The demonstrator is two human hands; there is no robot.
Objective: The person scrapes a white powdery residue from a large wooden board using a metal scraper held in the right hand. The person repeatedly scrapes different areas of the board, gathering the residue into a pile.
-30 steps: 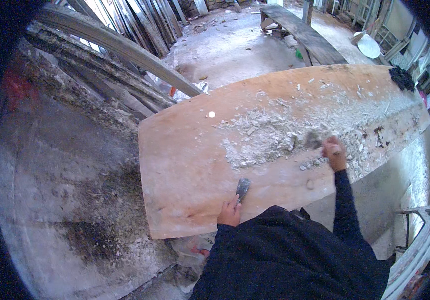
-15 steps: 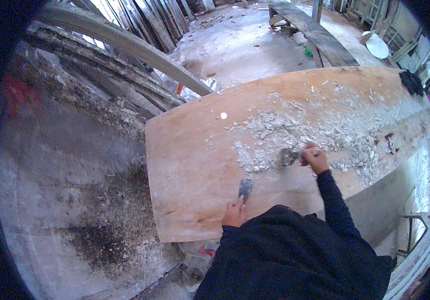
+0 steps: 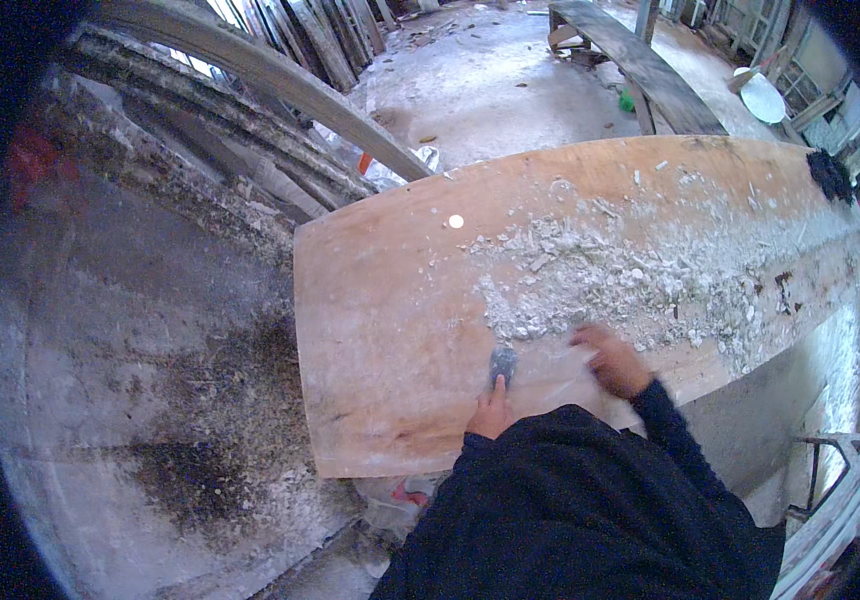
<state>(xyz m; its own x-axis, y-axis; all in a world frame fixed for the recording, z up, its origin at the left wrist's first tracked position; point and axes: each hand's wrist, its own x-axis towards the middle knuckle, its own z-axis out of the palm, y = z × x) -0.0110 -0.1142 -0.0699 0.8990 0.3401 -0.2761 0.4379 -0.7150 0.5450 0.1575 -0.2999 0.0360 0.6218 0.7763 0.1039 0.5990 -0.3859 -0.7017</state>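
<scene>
A putty knife (image 3: pixel 503 364) with a grey, dusty blade points away from me over the wooden board (image 3: pixel 380 330). My left hand (image 3: pixel 492 412) is closed round its handle near the board's front edge. To the right, my right hand (image 3: pixel 618 362) is bent over the board with its fingers curled and smeared by motion. What it grips does not show clearly; only a pale blur lies below the fingers. Just beyond both hands spreads a wide heap of whitish flakes and crumbs (image 3: pixel 640 270), its near edge close to the knife blade.
A small white disc (image 3: pixel 456 221) lies on the board's left part. Dark fibrous stuff (image 3: pixel 830 176) sits at its far right corner. Weathered beams (image 3: pixel 250 75) lean at the left above a stained slab (image 3: pixel 150 350). A long bench (image 3: pixel 640 60) stands behind.
My right hand has come nearer to me and slightly left, away from the flakes; the dark-headed tool seen in it before is now a blur. The left hand and putty knife have shifted slightly right.
</scene>
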